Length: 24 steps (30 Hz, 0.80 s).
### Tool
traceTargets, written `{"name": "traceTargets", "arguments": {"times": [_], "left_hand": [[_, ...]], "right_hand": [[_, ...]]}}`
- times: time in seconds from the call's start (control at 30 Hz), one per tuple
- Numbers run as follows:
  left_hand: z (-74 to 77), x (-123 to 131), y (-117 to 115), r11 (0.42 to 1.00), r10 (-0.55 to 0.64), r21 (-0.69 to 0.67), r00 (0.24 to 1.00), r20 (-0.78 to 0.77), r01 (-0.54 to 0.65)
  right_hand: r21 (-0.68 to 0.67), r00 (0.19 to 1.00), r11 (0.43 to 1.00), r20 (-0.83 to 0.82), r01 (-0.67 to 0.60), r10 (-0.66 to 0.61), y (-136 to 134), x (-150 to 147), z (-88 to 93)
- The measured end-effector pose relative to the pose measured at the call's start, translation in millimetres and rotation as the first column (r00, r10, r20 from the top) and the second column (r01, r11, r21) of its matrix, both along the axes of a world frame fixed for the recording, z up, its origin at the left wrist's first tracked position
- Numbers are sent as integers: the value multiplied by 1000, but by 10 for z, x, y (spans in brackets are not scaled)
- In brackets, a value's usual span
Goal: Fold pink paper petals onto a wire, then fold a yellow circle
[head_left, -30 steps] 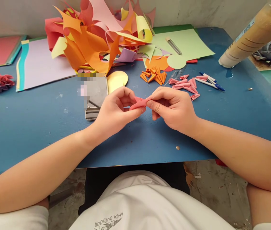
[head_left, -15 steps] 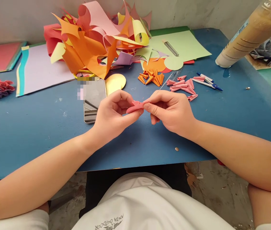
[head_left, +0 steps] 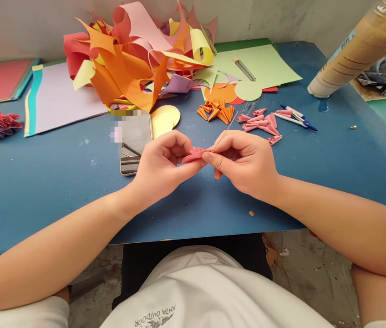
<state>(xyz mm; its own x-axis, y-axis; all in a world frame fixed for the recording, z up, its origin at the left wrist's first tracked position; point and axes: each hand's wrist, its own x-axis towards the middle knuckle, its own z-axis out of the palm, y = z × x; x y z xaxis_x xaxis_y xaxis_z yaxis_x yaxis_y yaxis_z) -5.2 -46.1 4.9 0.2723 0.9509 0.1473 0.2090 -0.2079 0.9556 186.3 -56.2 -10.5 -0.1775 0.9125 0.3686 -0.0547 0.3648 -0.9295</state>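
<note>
Head cam: L hand [head_left: 160, 164] & R hand [head_left: 252, 165] each pinch pink paper [head_left: 192, 156] in grip abv tbl [head_left: 49, 182].

Blue tabletop [head_left: 59, 182] against grey wall [head_left: 264, 18]: red-and-teal folder [head_left: 0, 82] at far left, dark-screened phone [head_left: 134, 134] lying flat, white-and-blue pens [head_left: 292, 120] at right, and, beyond them, bottle [head_left: 353, 59] of tan liquid, wet-looking patch [head_left: 323, 105] by its base.

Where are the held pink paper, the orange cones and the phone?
Held pink paper [head_left: 193, 156]: head view, its visible middle.
Orange cones [head_left: 215, 112]: head view, middle of the pile.
Phone [head_left: 136, 130]: head view, its dark screen.
</note>
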Motion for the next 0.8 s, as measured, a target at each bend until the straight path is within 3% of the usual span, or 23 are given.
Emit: {"name": "traceTargets", "arguments": {"times": [0.13,0.23,0.37,0.8], "left_hand": [[12,3,16,999,-35,-31,998,54,36],[39,4,26,995,-45,-88,993,109,54],[59,1,26,991,-48,-115,988,145,66],[98,-17,-47,991,-82,-96,995,64,88]], "right_hand": [[-11,998,998,23,-56,56,29,33,-4],[108,991,990,109,-85,73,61,76,-2],[287,981,955,193,-79,23,74,100,-4],[446,957,894,274,-36,-98,68,85,-38]]}}
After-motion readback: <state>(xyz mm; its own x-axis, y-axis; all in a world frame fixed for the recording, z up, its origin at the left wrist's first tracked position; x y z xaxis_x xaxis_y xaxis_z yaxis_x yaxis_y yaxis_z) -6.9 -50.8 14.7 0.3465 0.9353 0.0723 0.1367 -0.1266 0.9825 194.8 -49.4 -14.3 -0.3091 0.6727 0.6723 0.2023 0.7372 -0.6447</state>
